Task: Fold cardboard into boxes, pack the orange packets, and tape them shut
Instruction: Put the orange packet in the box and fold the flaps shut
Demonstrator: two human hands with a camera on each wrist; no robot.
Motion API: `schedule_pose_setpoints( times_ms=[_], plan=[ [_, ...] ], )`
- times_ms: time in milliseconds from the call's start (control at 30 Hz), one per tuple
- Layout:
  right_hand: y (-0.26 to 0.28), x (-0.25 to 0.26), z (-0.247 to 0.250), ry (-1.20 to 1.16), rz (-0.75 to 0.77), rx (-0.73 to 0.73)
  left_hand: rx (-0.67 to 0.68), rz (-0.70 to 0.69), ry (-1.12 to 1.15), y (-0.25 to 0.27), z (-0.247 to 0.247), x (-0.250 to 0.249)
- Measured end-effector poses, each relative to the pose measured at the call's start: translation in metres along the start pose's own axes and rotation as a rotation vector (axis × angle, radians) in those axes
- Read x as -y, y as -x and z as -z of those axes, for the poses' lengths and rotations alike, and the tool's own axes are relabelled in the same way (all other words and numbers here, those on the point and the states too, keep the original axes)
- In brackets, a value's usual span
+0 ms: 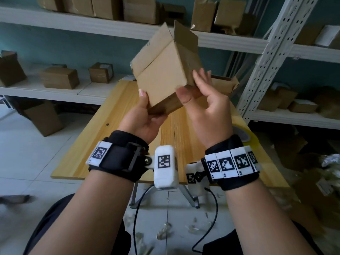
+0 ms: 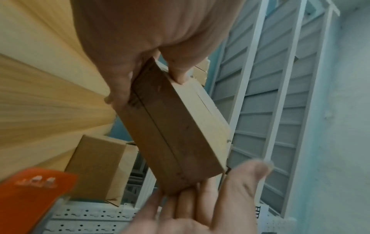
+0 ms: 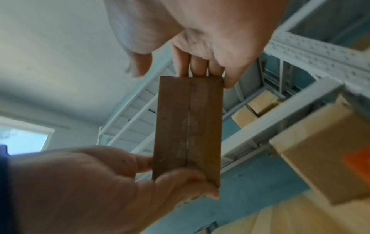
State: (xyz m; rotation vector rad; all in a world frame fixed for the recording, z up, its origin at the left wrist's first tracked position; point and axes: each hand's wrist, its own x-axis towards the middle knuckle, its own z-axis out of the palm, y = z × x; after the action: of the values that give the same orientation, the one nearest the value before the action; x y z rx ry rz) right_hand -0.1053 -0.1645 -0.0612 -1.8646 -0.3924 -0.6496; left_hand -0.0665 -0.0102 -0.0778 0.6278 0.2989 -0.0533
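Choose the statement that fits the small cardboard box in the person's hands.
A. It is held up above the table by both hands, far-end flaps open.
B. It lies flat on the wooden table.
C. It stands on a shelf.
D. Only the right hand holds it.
A: the cardboard box is in the air over the wooden table, the left hand and the right hand both gripping its near end, with its far-end flaps standing open.

A plain brown cardboard box point(image 1: 161, 70) is up in the air above the tabletop point(image 1: 103, 129), tilted, its closed bottom toward the camera and its top flaps standing open at the far end. The two bottom flaps meet along a centre seam. An orange packet point(image 2: 30, 194) shows blurred at the left wrist view's lower left.
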Motion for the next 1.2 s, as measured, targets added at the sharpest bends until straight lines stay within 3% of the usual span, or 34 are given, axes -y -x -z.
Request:
schedule_pose_setpoints(
  times_ms=[67,200,267,333,467,567,633,767,833,967,1033,1200],
  plan=[
    [0.001,0.000,-0.002,-0.114,-0.092,-0.011,-0.016,-0.132,0.008,0.000,0.002,-0.001],
    [-0.001,-0.005,-0.002,-0.140,-0.202,-0.057,-0.020,-0.522,-0.270,0.019,-0.002,0.006],
    [-0.002,-0.008,-0.002,-0.196,-0.287,-0.109,0.047,-0.703,-0.368,0.029,-0.007,0.007],
    [-0.002,-0.010,0.001,-0.326,-0.372,-0.100,0.115,-0.806,-0.433,0.033,-0.009,0.007],
    [-0.006,0.003,0.014,-0.749,-0.509,-0.055,0.135,-0.871,-0.490,0.035,-0.008,0.003],
    [-0.018,0.003,0.025,-1.086,-0.602,-0.088,0.180,-0.801,-0.454,0.036,-0.006,-0.004],
    [-0.023,0.001,0.030,-1.174,-0.675,-0.099,0.213,-0.735,-0.501,0.039,-0.005,-0.006],
    [-0.025,0.000,0.040,-1.185,-0.722,-0.023,0.248,-0.641,-0.459,0.045,-0.010,-0.005],
    [-0.025,-0.001,0.046,-1.192,-0.746,-0.005,0.258,-0.509,-0.388,0.044,-0.010,-0.010],
    [-0.025,-0.003,0.047,-1.151,-0.773,-0.008,0.419,-0.163,-0.399,0.043,-0.006,-0.014],
    [-0.026,-0.002,0.045,-1.084,-0.762,-0.006,0.489,-0.056,-0.330,0.045,-0.004,-0.010],
    [-0.031,-0.003,0.050,-1.037,-0.813,-0.081,0.543,-0.019,-0.325,0.044,0.000,-0.010]
  ],
)
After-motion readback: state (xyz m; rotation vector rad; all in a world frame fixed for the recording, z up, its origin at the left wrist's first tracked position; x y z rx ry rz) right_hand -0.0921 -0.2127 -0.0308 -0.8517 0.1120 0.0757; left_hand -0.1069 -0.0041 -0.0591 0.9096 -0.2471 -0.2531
